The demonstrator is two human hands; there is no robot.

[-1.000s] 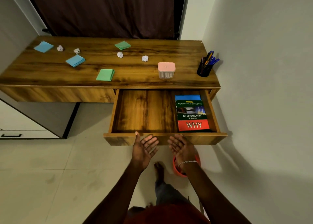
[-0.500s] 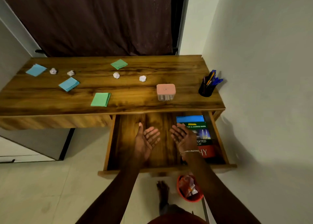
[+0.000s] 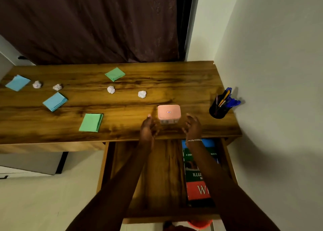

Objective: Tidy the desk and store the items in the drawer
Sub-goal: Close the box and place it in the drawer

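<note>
We are holding our left hand (image 3: 147,128) and right hand (image 3: 193,126) open, fingers relaxed, either side of the pink-lidded box (image 3: 169,112) standing near the desk's (image 3: 174,73) front edge. Blur is hiding any contact. Below, in the open drawer (image 3: 162,169), a book (image 3: 194,192) is showing "ILLUS" and "W".

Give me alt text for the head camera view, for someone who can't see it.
The left hand and right hand, both open, flank a pink-lidded box near the front edge of a wooden desk. Below, the open drawer holds a book; folded papers, paper balls and a pen cup sit on the desk.
</note>
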